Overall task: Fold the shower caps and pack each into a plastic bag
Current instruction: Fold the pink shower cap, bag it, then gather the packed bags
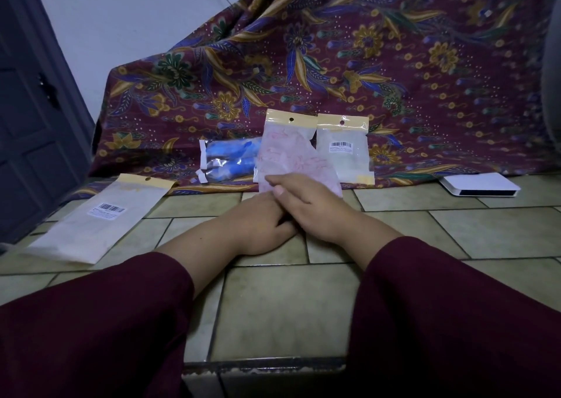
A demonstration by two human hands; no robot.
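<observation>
A: Item one, the pink shower cap. How do we list it?

B: Thin, pale pink with a faint red pattern, folded flat to a rough wedge. It lies on the tiled floor against the patterned cloth, overlapping a yellow-topped plastic bag.

A: And our hands?

B: Our right hand rests flat, fingers stretched out, on the cap's lower edge. Our left hand lies partly under the right; we cannot tell whether it grips anything.

A: Other stock?

B: A second bag with a barcode label just right of the cap, a blue packet to its left, and a large flat bag well apart on the left.
</observation>
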